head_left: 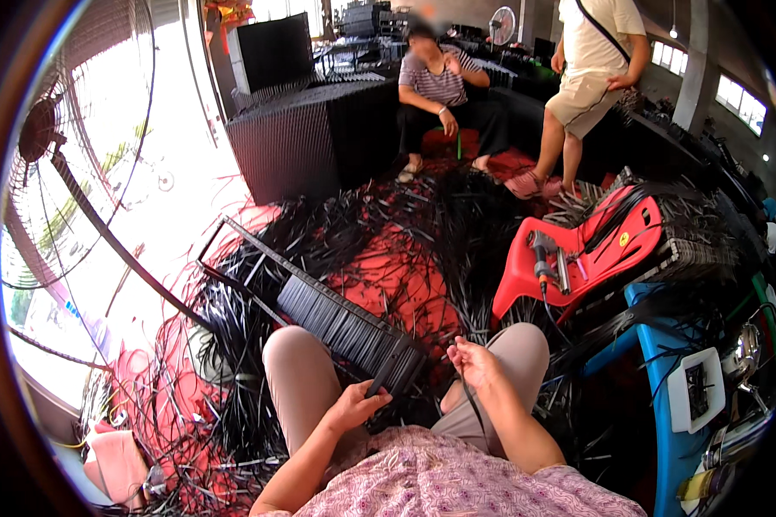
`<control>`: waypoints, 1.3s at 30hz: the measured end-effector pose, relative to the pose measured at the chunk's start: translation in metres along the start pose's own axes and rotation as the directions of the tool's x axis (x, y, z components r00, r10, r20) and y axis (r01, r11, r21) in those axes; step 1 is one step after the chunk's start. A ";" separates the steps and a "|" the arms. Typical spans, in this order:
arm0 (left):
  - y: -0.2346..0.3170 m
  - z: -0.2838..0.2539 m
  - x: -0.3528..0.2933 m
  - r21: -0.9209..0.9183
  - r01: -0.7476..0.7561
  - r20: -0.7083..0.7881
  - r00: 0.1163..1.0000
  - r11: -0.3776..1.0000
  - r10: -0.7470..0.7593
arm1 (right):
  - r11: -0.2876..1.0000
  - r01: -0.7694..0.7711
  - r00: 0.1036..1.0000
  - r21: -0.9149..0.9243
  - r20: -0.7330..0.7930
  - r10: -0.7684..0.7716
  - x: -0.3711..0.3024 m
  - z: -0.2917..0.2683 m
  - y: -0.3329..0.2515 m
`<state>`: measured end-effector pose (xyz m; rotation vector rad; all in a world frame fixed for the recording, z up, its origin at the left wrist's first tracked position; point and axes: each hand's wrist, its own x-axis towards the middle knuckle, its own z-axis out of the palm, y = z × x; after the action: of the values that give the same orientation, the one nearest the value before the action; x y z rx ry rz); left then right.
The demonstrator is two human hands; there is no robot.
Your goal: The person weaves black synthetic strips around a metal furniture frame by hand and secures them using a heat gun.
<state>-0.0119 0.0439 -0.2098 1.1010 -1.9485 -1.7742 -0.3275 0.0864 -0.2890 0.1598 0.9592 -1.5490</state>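
Observation:
A long dark frame (341,320) lies slanting before my knees, its near part covered with flat black strips and its far part bare bars. My left hand (358,407) is closed on the frame's near end, where a black strip runs under the fingers. Above my right knee, my right hand (478,362) pinches a thin dark strip (472,401) between thumb and fingers. That strip hangs down along the wrist toward my lap. Whether it joins the woven part cannot be made out.
Loose black strips (310,228) cover much of the red floor. A red plastic chair (634,246) holds a corded power tool (542,258). Right of me stands blue furniture (655,370) with a white tray (697,389). A fan (39,129) stands left. One person (440,82) sits ahead, another (591,60) stands.

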 end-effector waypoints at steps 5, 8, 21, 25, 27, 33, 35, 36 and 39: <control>-0.031 -0.004 -0.045 -0.047 0.053 -0.012 0.999 0.998 -0.053 | 0.988 -0.153 0.979 0.018 0.142 0.149 -0.069 -0.010 -0.006; -0.039 -0.007 -0.074 0.140 0.013 -0.037 0.999 0.990 -0.007 | 0.994 0.062 0.986 -0.095 0.163 -0.046 -0.116 0.011 -0.018; 0.103 -0.022 -0.103 0.626 -0.300 -0.376 0.693 0.720 0.615 | 0.722 0.271 0.770 -0.636 0.594 0.234 -0.187 0.082 -0.024; 0.109 -0.025 -0.083 0.605 -0.486 0.128 0.841 0.630 0.526 | 0.735 0.358 0.647 -0.576 0.721 0.249 -0.200 0.093 -0.028; 0.097 -0.027 -0.082 0.433 -0.519 0.182 0.851 0.737 0.492 | 0.728 0.404 0.646 -0.554 0.736 0.202 -0.206 0.091 -0.036; 0.065 -0.104 -0.107 0.317 -0.440 -0.644 0.550 0.840 0.531 | 0.086 0.549 0.832 -0.831 0.554 0.041 -0.207 0.063 -0.086; 0.049 -0.174 -0.127 0.015 -0.549 -0.815 0.477 0.835 0.329 | 0.003 0.434 0.894 -0.901 0.430 -0.129 -0.203 0.032 -0.114; 0.041 -0.200 -0.136 -0.027 -0.551 -0.879 0.410 0.834 0.242 | 0.045 0.359 0.920 -0.932 0.345 -0.187 -0.202 0.015 -0.128; -0.022 -0.293 -0.194 -0.210 -0.695 -0.967 0.254 0.687 -0.039 | -0.078 0.351 0.808 -0.933 0.343 -0.478 -0.189 -0.028 -0.162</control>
<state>0.3194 -0.0329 -0.1172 0.9294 -0.6445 -0.9054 -0.4344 0.2334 -0.1168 -1.2496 2.1396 -0.9900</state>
